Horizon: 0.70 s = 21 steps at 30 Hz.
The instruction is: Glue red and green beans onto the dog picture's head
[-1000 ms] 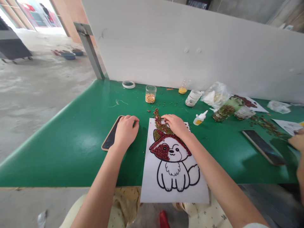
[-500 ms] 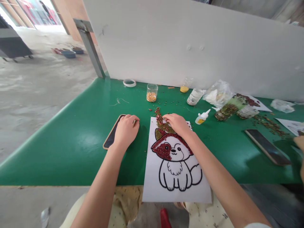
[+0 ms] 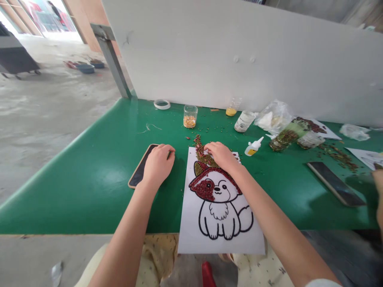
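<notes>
My right hand (image 3: 220, 154) lies over the top of a paper sheet (image 3: 191, 235) printed with a cartoon dog. Its fingers are bent together at a heap of loose green and red beans (image 3: 199, 149); whatever is between the fingertips is hidden. On the drawing, red beans (image 3: 205, 190) cover one side of the face and a band over the head, and green beans (image 3: 198, 169) fill an ear. My left hand (image 3: 159, 161) rests over the right edge of a phone (image 3: 139, 173), fingers curled. What they may hold does not show.
Behind the sheet stand a jar of yellow kernels (image 3: 190, 116) and a tape roll (image 3: 162, 104). A glue bottle (image 3: 253, 146), a tipped jar of beans (image 3: 289, 136) and a second phone (image 3: 335, 183) lie right. Another person's hand (image 3: 377, 179) shows at the right edge. A white panel (image 3: 209, 52) backs the table.
Both hands keep nearly the same place, with the right fingers still at the bean heap. The whole view has shifted slightly.
</notes>
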Available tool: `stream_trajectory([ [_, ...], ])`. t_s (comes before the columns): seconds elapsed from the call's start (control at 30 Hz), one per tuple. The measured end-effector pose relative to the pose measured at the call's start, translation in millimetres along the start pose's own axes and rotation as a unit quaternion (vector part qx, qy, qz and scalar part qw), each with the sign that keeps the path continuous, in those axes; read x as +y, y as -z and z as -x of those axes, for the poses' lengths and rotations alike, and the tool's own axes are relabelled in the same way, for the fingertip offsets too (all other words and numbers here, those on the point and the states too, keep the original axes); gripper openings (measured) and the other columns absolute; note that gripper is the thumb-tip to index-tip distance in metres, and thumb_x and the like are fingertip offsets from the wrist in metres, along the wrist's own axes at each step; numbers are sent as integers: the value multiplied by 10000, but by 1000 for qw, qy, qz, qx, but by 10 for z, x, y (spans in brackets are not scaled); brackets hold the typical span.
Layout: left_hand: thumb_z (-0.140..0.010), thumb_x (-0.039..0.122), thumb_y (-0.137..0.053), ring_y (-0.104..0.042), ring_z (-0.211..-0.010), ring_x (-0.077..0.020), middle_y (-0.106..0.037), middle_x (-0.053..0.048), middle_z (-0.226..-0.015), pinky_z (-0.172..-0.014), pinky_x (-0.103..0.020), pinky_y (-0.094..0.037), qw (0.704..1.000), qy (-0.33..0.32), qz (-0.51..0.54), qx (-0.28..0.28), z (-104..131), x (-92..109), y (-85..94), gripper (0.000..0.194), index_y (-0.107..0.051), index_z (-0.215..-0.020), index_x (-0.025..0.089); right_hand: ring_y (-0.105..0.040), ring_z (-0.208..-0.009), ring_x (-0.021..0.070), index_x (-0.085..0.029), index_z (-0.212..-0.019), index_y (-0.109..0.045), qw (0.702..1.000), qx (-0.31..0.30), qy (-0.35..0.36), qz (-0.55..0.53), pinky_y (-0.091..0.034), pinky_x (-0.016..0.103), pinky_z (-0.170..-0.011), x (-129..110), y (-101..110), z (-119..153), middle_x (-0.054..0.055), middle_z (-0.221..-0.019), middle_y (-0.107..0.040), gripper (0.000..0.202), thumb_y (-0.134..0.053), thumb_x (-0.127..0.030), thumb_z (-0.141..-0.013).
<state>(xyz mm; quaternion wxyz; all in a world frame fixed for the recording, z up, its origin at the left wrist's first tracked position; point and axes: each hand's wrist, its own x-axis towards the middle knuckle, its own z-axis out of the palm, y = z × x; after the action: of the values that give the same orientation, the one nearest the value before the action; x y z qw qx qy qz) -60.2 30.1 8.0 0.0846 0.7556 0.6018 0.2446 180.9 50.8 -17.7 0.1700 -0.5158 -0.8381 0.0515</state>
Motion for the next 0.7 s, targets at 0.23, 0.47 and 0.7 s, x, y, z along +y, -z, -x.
stream_trajectory([
  [0.23, -833, 201, -423, -572, -995, -238, -663, -70, -987, -897, -361, -441, 1000, 10, 8, -9, 8, 5, 3, 244, -656, -902, 181, -535, -844, 173, -185, -898, -563, 986, 63, -36, -152, -400, 286, -765, 23, 69, 2, 53, -907, -602, 182, -435, -69, -839],
  [0.47, -820, 173, -419, -549, -1030, -242, -650, -67, -1027, -936, -367, -423, 1000, 18, 17, 11, -13, -10, -20, 245, -657, -877, 172, -510, -829, 155, -200, -798, -500, 984, 16, 19, -177, -398, 292, -771, -299, 251, 251, 27, -847, -568, 149, -428, -85, -859],
  [0.7, -816, 185, -431, -552, -1009, -241, -644, -66, -1020, -929, -364, -423, 1000, 12, 4, 13, -21, 32, -26, 241, -660, -890, 186, -502, -828, 149, -210, -841, -462, 984, -46, 30, -170, -398, 280, -745, -436, 241, 608, 27, -859, -560, 124, -420, -101, -881],
])
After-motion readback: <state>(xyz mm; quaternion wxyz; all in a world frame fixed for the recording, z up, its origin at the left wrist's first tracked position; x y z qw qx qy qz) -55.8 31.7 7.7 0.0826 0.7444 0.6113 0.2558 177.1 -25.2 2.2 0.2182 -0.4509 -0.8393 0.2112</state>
